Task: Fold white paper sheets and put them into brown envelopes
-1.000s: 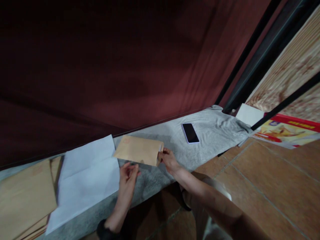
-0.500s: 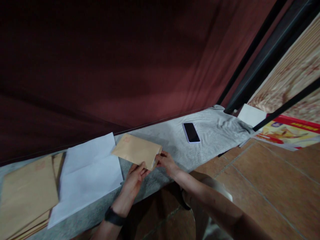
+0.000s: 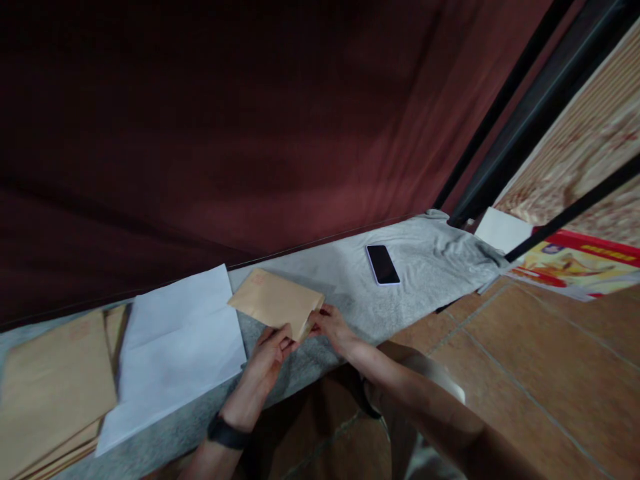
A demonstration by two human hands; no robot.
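Brought the left hand (image 3: 273, 348) up to the near corner of the brown envelope (image 3: 277, 298) since a second ago, and turned its right end closer. Now gripping that corner with the left fingers, and pinching the right end with the right hand (image 3: 331, 325). Held on or just over the gray cloth (image 3: 350, 283), with its left tip right by the white paper (image 3: 183, 353). See a phone (image 3: 383, 265) to the right (dark screen facing up). Far left, past the paper, see a pile of envelopes (image 3: 57, 380).
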